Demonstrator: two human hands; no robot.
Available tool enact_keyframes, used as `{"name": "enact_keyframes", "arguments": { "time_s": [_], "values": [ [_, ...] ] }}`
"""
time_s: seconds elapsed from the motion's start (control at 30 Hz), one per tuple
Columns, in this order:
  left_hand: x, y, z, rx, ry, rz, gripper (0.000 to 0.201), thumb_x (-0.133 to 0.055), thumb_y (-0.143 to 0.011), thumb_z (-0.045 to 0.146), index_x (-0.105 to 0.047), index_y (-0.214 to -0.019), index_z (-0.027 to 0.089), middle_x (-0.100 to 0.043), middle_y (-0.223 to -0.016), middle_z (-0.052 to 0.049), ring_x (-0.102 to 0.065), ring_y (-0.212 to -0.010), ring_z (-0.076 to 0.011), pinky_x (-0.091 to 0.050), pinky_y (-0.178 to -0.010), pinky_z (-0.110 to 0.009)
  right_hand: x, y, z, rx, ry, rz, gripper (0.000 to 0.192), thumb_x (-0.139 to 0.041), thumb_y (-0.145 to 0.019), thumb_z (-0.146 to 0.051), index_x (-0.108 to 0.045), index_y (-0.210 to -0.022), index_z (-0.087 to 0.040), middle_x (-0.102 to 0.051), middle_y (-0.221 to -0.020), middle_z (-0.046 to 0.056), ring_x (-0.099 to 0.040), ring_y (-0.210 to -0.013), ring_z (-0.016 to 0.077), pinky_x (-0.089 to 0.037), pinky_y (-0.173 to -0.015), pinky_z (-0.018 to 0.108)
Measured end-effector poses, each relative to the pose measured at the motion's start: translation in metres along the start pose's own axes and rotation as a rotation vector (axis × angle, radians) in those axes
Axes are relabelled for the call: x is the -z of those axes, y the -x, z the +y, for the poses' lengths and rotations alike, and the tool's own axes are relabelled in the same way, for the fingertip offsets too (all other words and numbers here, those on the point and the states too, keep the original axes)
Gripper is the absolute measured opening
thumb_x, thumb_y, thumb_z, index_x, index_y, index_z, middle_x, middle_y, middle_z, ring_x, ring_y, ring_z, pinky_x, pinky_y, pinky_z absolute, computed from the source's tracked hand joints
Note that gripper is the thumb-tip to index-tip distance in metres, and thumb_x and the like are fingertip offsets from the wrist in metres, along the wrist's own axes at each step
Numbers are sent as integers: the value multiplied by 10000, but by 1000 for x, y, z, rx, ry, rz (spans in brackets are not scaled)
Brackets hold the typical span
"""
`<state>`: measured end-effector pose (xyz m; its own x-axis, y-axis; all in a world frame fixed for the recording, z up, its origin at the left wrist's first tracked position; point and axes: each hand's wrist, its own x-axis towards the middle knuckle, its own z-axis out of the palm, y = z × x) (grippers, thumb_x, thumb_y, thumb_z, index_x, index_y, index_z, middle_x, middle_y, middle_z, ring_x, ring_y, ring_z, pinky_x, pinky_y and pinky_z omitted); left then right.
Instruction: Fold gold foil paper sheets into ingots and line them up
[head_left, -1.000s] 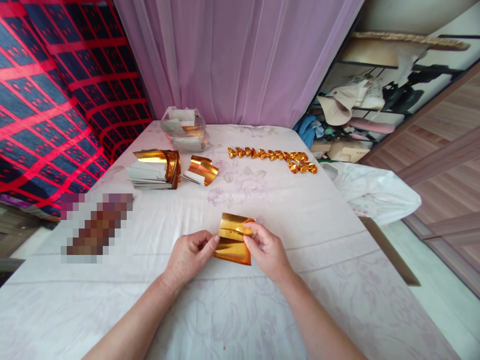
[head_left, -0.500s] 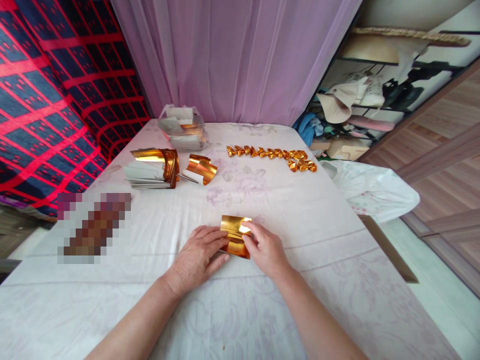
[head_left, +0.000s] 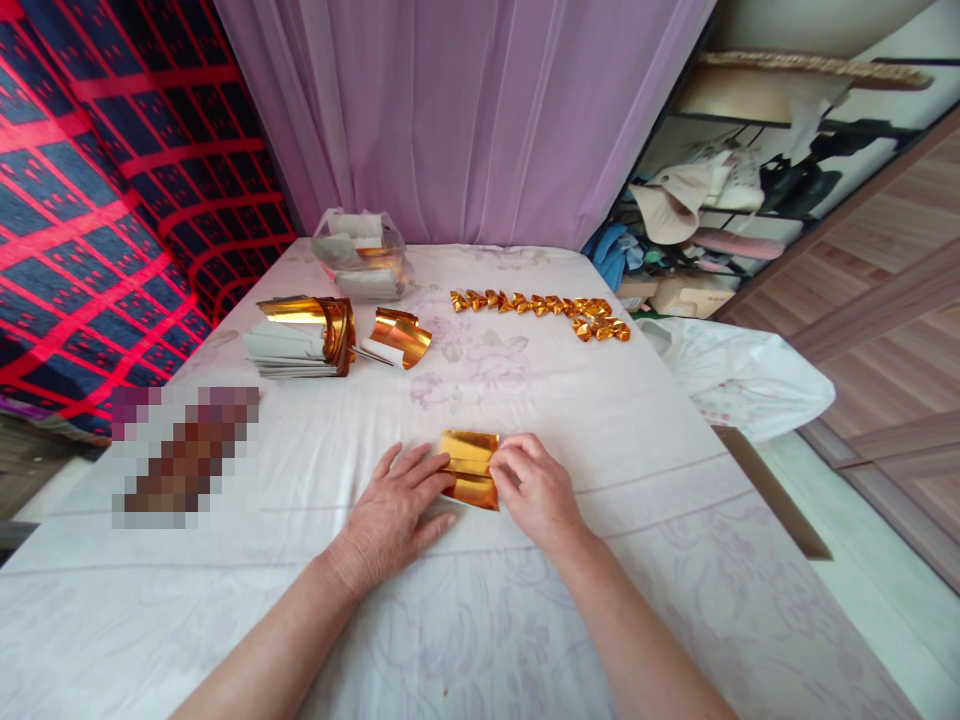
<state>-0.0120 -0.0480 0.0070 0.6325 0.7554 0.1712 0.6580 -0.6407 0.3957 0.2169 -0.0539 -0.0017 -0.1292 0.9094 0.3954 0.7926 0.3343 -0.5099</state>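
1. Gold foil sheet (head_left: pixel 470 466), head view: lies folded on the white floral cloth (head_left: pixel 525 620) at the near middle of the table, between the two hands.
2. Left hand (head_left: pixel 390 515): laid flat, palm down, fingers spread and extended onto the sheet's left edge, pressing rather than pinching.
3. Right hand (head_left: pixel 536 490): fingers curled, tips nipping the sheet's right edge; it grips the foil lightly.
4. Handling note, as judgement: the crease would set cleanest if the flat hand pins the layers while the other draws along the fold, edges kept aligned; foil marks easily, so one firm pass suits it better than several.
5. Stack of sheets (head_left: pixel 296 338), far left: grey backs with gold faces curling up at one end.
6. Loose curled gold sheet (head_left: pixel 401 336), just beside that stack.
7. Clear bag of sheets (head_left: pixel 364 255), behind, near the purple curtain (head_left: pixel 465 110).
8. Row of folded gold pieces (head_left: pixel 540 308), far right of centre, touching in a line and well apart from the hands.
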Motion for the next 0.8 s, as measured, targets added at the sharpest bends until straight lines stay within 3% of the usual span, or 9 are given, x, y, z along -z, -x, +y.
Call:
{"name": "enact_keyframes", "arguments": {
  "time_s": [0.13,0.3,0.43,0.8],
  "values": [
    [-3,1,2,7,-19,13,349,-648,-842,356,-623,-1175,255,-596,-1356,-69,-454,-1326,-314,-217,-1158,-585,12,-3,0,67,-117,-60,177,-515,-867,-141,-663,-891,-235,-676,-908,24,-654,-869,163,-525,-789,284],
    [-8,2,4,7,-48,44,339,-635,-852,349,-616,-1173,241,-593,-1357,-83,-447,-1332,-313,-246,-1150,-574,20,-2,-7,190,-127,-237,290,-713,-778,-279,-680,-1063,-238,-675,-1165,62,-613,-1100,233,-497,-960,405],
    [-8,2,1,15,-46,63,377,-622,-866,357,-597,-1219,228,-595,-1357,-90,-453,-1331,-311,-271,-1144,-564,16,-1,-9,235,-20,-253,94,-687,-816,-223,-735,-892,-247,-691,-1142,53,-632,-1076,228,-500,-949,408],
    [-1,0,12,24,-15,59,235,-596,-882,319,-667,-1086,226,-695,-1185,-67,-577,-1160,-278,-314,-1111,-550,29,-4,-3,261,-66,-325,133,-605,-861,-160,-707,-820,-235,-742,-1002,22,-662,-1000,207,-502,-894,378]
  ]
}}
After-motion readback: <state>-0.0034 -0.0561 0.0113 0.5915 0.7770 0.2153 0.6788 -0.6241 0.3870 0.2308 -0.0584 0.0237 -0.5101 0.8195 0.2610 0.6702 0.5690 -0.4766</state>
